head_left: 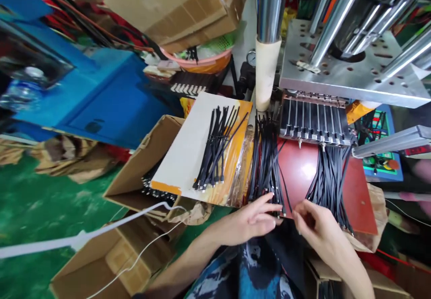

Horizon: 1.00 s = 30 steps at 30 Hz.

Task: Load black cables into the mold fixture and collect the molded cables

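Observation:
My left hand lies at the near end of a bundle of black cables on the red work surface, fingers stretched out over the cable tips. My right hand is curled beside it, fingers pinched near the same cable ends; what it grips is too small to name. A second fan of black cables hangs from the metal mould toward my right hand. Another loose bundle of cables rests on a white and orange board to the left.
A press with steel columns and a perforated plate stands above the mould. Open cardboard boxes sit left of the board, a blue machine beyond. White cord crosses the green floor. A control panel is at right.

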Tool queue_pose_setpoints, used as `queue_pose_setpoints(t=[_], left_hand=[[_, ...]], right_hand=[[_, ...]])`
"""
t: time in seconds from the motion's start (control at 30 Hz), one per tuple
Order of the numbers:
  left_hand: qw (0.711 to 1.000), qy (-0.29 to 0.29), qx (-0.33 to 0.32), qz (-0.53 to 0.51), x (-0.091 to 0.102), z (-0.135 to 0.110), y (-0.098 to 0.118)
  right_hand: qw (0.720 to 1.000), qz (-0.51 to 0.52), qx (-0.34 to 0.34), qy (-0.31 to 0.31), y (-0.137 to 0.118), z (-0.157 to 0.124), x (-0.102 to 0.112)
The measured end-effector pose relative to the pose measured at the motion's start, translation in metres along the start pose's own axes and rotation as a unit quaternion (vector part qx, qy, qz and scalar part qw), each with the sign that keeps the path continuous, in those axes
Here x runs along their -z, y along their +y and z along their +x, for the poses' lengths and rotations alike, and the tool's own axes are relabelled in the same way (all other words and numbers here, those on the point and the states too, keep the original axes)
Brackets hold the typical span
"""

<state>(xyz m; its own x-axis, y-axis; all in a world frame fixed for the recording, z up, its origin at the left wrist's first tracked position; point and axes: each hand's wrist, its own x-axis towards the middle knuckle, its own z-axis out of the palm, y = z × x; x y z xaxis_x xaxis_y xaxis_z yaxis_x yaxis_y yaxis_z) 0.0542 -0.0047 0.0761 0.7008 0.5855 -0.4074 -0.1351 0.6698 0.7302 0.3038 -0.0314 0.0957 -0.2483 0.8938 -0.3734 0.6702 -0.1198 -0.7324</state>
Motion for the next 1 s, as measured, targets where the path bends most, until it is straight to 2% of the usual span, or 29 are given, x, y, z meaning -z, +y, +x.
queue_pose_setpoints(t=[0.07, 0.1, 0.13, 0.17, 0.23, 0.3, 0.33, 0.37, 0.43, 0.47, 0.53, 0.63, 0.73, 0.8, 0.87, 0.93, 1.0], left_hand=[[0.988, 0.043, -0.047, -0.144, -0.012, 0.02, -0.003], [0.979, 0.059, -0.068, -0.182, -0.019, 0.03, -0.004], [0.975, 0.067, -0.083, -0.195, -0.024, 0.039, -0.004], [0.976, 0.067, -0.091, -0.186, -0.028, 0.046, -0.004], [0.986, 0.06, -0.096, -0.118, -0.032, 0.056, -0.002], [0.994, 0.06, -0.091, -0.019, -0.032, 0.06, 0.0], [0.994, 0.059, -0.083, 0.024, -0.031, 0.061, 0.001], [0.995, 0.057, -0.069, 0.055, -0.031, 0.063, 0.001], [0.997, 0.044, -0.028, 0.06, -0.031, 0.068, 0.001], [0.999, 0.037, -0.007, 0.037, -0.032, 0.072, 0.001], [0.999, 0.024, 0.021, -0.037, -0.034, 0.079, 0.002], [0.99, 0.005, 0.016, -0.142, -0.038, 0.084, 0.007], [0.991, -0.046, -0.019, -0.124, -0.042, 0.074, 0.013], [0.995, -0.086, -0.017, -0.056, -0.046, 0.063, 0.013], [0.995, -0.098, 0.015, 0.0, -0.048, 0.052, 0.01], [0.994, -0.085, 0.044, 0.056, -0.048, 0.045, 0.009], [0.988, -0.056, 0.032, 0.142, -0.044, 0.043, 0.017]], right_hand=[[0.995, 0.026, -0.006, -0.096, -0.003, -0.014, 0.013], [0.995, 0.016, -0.02, -0.098, -0.001, -0.017, 0.017], [0.997, -0.011, -0.047, -0.06, 0.004, -0.017, 0.02], [0.995, -0.055, -0.085, 0.01, 0.01, -0.014, 0.02], [0.961, -0.165, -0.163, 0.152, 0.026, -0.003, 0.02], [0.929, -0.244, -0.19, 0.2, 0.039, 0.007, 0.021], [0.928, -0.253, -0.185, 0.2, 0.042, 0.01, 0.023], [0.935, -0.237, -0.172, 0.201, 0.044, 0.01, 0.025], [0.96, -0.14, -0.137, 0.201, 0.04, 0.002, 0.028], [0.973, -0.072, -0.117, 0.185, 0.036, -0.005, 0.027], [0.989, 0.059, -0.074, 0.112, 0.027, -0.021, 0.023], [0.99, 0.13, -0.052, -0.005, 0.022, -0.045, 0.013], [0.983, 0.16, -0.07, -0.06, 0.027, -0.05, 0.016], [0.966, 0.251, -0.047, -0.043, 0.027, -0.039, 0.022], [0.944, 0.328, -0.02, 0.034, 0.019, -0.018, 0.026], [0.93, 0.344, -0.016, 0.131, 0.006, 0.004, 0.025], [0.928, 0.329, -0.013, 0.173, -0.006, 0.018, 0.019]])
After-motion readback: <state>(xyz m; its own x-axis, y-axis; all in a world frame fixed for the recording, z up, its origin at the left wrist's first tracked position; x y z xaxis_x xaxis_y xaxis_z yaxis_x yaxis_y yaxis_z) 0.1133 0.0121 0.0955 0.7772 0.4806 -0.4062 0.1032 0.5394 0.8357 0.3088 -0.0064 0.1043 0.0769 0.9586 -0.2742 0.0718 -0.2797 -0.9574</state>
